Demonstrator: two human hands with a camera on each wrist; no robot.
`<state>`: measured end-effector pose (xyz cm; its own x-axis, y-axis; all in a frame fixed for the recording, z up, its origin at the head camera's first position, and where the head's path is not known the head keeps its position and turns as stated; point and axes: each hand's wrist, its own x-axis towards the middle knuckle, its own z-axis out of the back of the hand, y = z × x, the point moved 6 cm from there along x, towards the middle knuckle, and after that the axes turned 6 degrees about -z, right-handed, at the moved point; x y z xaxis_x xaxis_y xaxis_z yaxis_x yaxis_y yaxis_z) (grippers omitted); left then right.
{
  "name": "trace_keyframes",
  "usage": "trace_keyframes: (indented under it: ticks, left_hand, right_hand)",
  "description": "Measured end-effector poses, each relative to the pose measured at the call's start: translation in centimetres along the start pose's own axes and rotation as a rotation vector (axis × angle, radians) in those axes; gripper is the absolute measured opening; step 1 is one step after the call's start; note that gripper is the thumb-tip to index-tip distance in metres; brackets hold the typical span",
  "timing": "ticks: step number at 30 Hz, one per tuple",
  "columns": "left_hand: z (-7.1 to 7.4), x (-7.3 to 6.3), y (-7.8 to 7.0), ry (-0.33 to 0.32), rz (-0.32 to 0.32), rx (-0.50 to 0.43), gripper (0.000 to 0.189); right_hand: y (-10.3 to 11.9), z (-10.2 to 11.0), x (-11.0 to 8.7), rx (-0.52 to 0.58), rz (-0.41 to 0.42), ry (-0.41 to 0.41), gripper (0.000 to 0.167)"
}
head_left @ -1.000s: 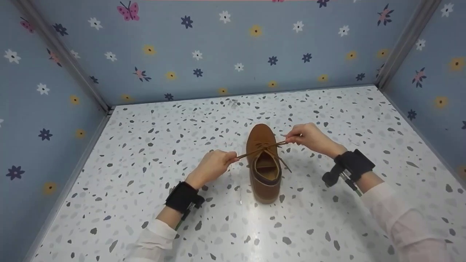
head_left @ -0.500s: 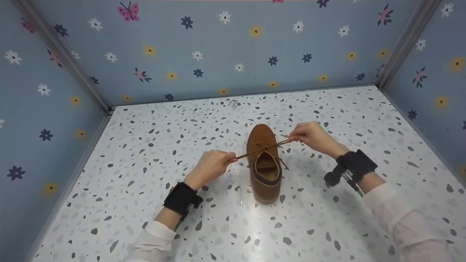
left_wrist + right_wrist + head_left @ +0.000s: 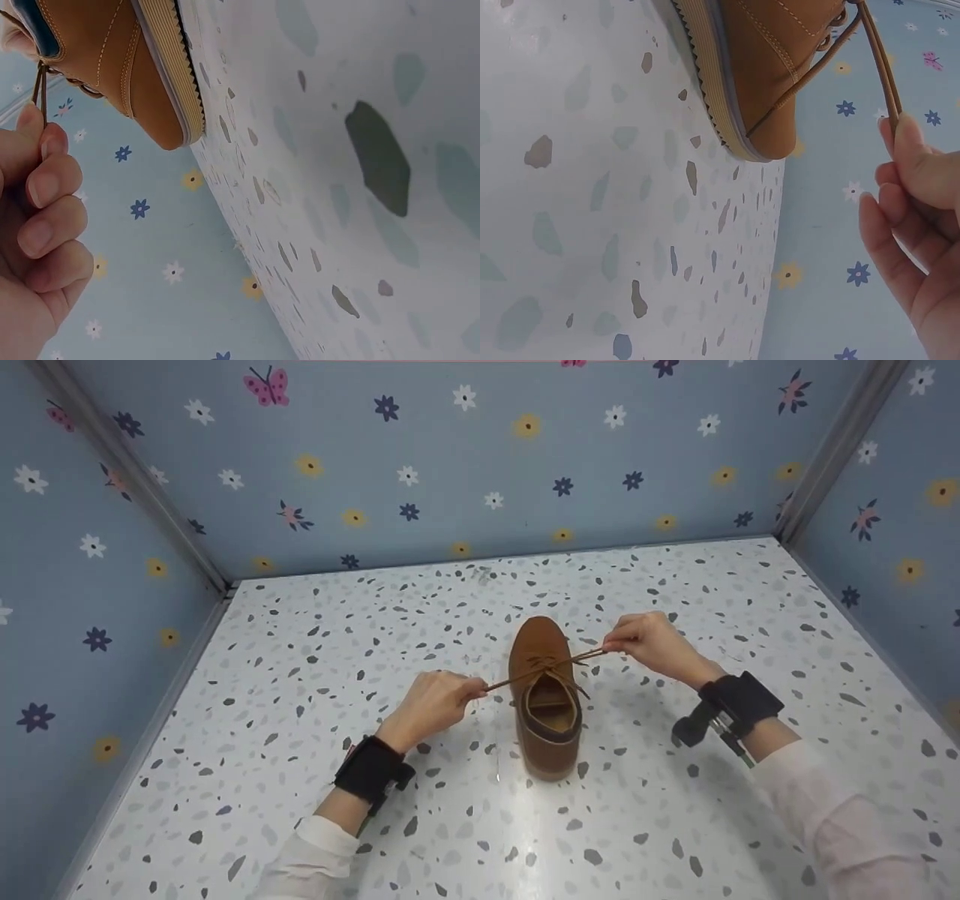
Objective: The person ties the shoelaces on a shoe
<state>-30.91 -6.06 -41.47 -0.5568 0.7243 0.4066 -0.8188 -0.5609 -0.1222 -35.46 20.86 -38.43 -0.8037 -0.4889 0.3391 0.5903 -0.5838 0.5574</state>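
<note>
A brown lace-up shoe (image 3: 547, 750) stands upright on the speckled surface, its toe pointing away from me. From the left, my left hand (image 3: 431, 703) pinches a brown shoelace (image 3: 501, 685) between thumb and forefinger. Across the shoe my right hand (image 3: 654, 645) pinches a doubled strand of the lace (image 3: 883, 64), its other fingers loosely curled in the right wrist view. Both sides are pulled taut over the throat of the shoe, meeting at a knot (image 3: 547, 665). One loose lace end hangs along the shoe's right side.
The white speckled tabletop (image 3: 360, 622) surrounds the shoe. Blue panels with a flower print (image 3: 480, 457) enclose it at the back and both sides. Each wrist wears a black strap with a camera (image 3: 739, 705).
My right hand has moved a little to the right with its strands, so more lace shows on that side. The loose end has shortened. My left hand has shifted slightly left.
</note>
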Motion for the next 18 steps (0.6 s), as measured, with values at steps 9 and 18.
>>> trace_keyframes:
  ticks: [9,18]
  left_hand:
    - [-0.19,-0.02,0.24,0.022,0.004,0.005,0.008]
    - [-0.48,0.02,0.41,0.035,0.017,-0.031,0.008]
  right_hand:
    - [-0.21,0.07,-0.21,0.027,-0.007,-0.016,0.006]
    - [-0.27,0.12,-0.39,0.009,0.009,-0.042,0.006]
